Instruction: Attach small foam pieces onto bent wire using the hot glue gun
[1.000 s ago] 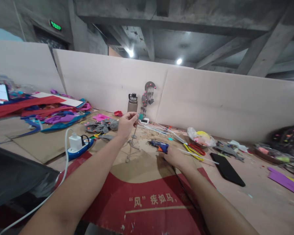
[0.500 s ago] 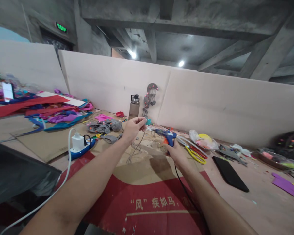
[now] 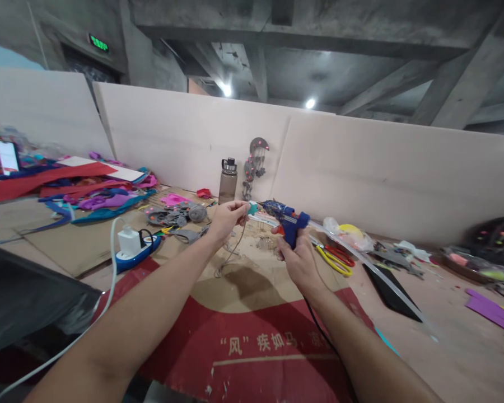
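Between the fingertips of my left hand is a small teal star-shaped piece, with a grey cord trailing down from the hand to the cardboard. My right hand is wrapped round the handle of a blue hot glue gun, a finger at its orange trigger. The gun's nozzle points left and is right beside the teal star; whether they touch I cannot tell. A long clear glue stick sticks out of the gun's back, and a black cable runs down under my right forearm.
Yellow-handled scissors, a black phone and plastic-wrapped bits lie to the right. A bottle stands behind my left hand. Grey felt pieces, a blue power strip and colourful felt scraps are at left.
My right hand has lifted the glue gun off the work surface and turned it, bringing its nozzle up to the teal star. My left hand stays nearly in place.
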`<state>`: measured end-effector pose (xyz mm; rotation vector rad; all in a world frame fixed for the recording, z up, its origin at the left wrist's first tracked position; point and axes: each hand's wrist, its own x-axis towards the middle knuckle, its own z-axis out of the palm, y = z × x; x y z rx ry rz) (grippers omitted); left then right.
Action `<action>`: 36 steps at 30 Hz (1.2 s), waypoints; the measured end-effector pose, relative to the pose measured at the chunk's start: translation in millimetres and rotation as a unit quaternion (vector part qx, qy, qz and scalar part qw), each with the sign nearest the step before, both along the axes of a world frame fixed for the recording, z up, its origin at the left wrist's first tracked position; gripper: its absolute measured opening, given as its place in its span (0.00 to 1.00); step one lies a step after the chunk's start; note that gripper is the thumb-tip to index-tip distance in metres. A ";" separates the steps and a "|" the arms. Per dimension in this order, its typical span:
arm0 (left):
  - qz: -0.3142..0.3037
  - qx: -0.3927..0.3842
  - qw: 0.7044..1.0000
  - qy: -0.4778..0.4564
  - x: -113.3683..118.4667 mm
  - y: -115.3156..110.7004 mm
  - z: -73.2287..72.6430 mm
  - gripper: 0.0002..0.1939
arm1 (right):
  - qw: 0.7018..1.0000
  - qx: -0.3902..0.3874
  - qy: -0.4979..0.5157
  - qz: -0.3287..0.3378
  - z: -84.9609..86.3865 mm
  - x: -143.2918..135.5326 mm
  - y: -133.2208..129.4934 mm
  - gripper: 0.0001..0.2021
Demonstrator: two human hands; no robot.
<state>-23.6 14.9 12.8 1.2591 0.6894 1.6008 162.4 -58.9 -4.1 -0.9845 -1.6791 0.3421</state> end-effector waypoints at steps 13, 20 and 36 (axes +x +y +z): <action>-0.003 -0.005 1.000 0.025 2.0 -4.0 2.3 0.17 | 0.997 0.006 -0.062 -0.042 5.2 -4.9 -7.2 0.10; 0.012 0.009 0.999 0.042 3.5 -5.5 2.5 0.18 | 0.998 -0.001 -0.059 -0.027 6.1 -5.9 -9.9 0.09; 0.055 0.035 0.994 0.086 1.5 -0.5 -2.5 0.17 | 0.995 0.027 -0.077 -0.055 5.7 -7.0 -12.0 0.13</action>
